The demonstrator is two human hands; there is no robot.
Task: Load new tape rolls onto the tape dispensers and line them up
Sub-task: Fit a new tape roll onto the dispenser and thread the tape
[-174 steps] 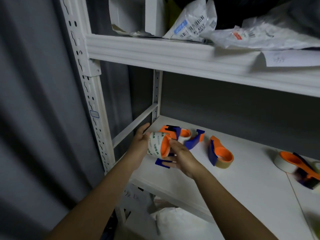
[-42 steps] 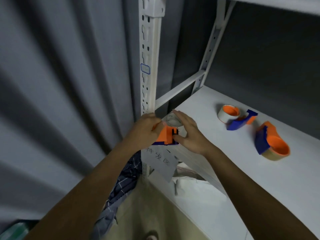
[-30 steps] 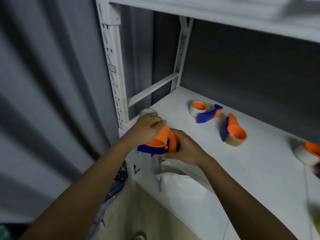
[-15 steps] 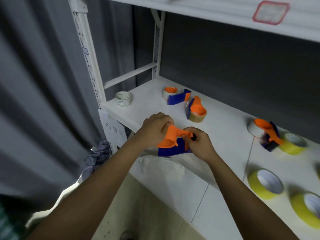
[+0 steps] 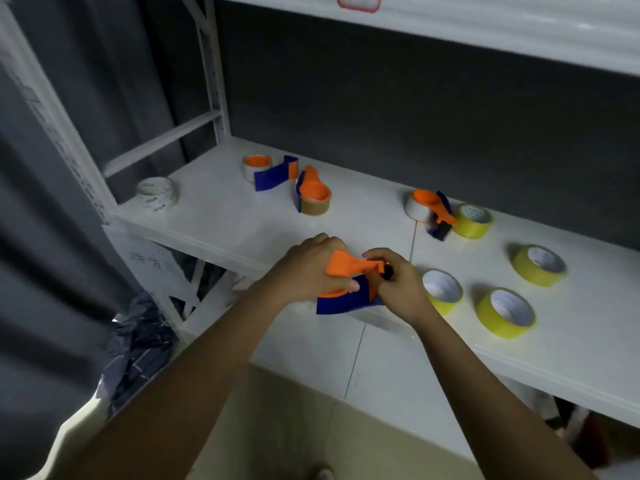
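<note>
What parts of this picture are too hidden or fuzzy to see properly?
All in the head view:
- Held tape dispenser: the left hand and right hand cover its middle, hiding whether a roll sits inside.
- Printing on the white tape roll: too small to read.
- Red-bordered label on the upper shelf: cut off by the top edge.
- Paper note below the shelf edge: writing blurred.

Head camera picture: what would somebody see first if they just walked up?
First, the two hands, left hand and right hand, gripping an orange and blue tape dispenser at the shelf's front edge. Next, the yellow tape rolls lying to their right.
</note>
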